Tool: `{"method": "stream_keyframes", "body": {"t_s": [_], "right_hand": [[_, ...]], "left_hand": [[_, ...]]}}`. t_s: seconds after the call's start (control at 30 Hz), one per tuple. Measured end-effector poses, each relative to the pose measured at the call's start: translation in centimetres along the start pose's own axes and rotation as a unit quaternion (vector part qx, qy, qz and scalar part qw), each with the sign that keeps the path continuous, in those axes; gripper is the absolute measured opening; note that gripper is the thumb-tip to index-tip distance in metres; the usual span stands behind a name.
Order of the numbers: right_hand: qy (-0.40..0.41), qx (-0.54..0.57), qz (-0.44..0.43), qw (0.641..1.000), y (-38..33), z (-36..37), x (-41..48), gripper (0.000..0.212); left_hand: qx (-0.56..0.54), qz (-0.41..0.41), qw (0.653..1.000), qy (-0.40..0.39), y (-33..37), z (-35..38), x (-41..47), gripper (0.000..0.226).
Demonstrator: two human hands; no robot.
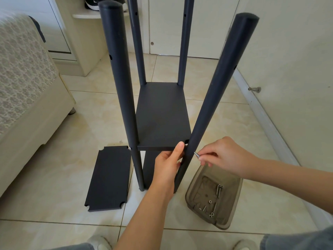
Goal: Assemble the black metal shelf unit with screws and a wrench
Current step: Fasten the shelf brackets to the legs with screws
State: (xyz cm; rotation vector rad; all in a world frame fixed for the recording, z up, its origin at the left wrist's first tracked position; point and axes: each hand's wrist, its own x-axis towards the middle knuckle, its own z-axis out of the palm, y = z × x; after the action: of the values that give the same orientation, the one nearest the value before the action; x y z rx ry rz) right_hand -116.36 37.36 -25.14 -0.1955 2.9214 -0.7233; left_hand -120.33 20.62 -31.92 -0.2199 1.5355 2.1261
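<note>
- A half-built black metal shelf unit stands on a tiled floor (72, 177) at the centre of the view, seen from above. It has four upright round posts and one shelf panel (162, 114) fitted low between them. A lower panel is partly visible beneath it.
- The left hand (168, 164), at 6 o'clock, pinches the panel's front right corner. Its thumb lies on the front edge and its fingers curl beneath, touching the near right post (212, 98).
- The right hand (221, 154), at 4 o'clock, pinches a silver screw (196, 155) between thumb and fingertips. The screw's tip is against the outer side of that post, level with the panel.
- At the near left post (122, 87), a screw head (130, 148) already shows at panel height, so the right corner looks like the one still loose.
- Risk: if the post's hole and the panel's thread are not lined up, the screw may bind or go in crooked. I cannot see the hole under the tip.
- Risk: if the left hand relaxes, the unfixed corner would likely sag or the post swing outward, losing alignment.
- Risk: a light fingertip hold could let the screw slip. It may land in the smoky plastic tray (228, 204) directly below at 5 o'clock, which holds spare screws (218, 191), or roll away across the tiles.
- A loose shelf panel (108, 177) lies flat at 8 o'clock, just beside the unit, where a foot could catch it.
- I cannot make out a wrench.
</note>
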Motion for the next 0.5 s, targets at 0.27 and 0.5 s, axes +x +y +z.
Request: {"method": "stream_keyframes", "body": {"t_s": [0.27,0.5], "right_hand": [[-0.014,-0.12,-0.044,0.992,-0.07,0.0,-0.14,0.03],[-0.002,-0.107,-0.031,0.994,0.1,0.55,-0.25,0.029]], "left_hand": [[0.015,0.012,1.0,-0.011,-0.13,0.05,0.1,0.033],[0.029,0.01,0.999,-0.014,-0.29,0.04,0.28,0.021]]}}
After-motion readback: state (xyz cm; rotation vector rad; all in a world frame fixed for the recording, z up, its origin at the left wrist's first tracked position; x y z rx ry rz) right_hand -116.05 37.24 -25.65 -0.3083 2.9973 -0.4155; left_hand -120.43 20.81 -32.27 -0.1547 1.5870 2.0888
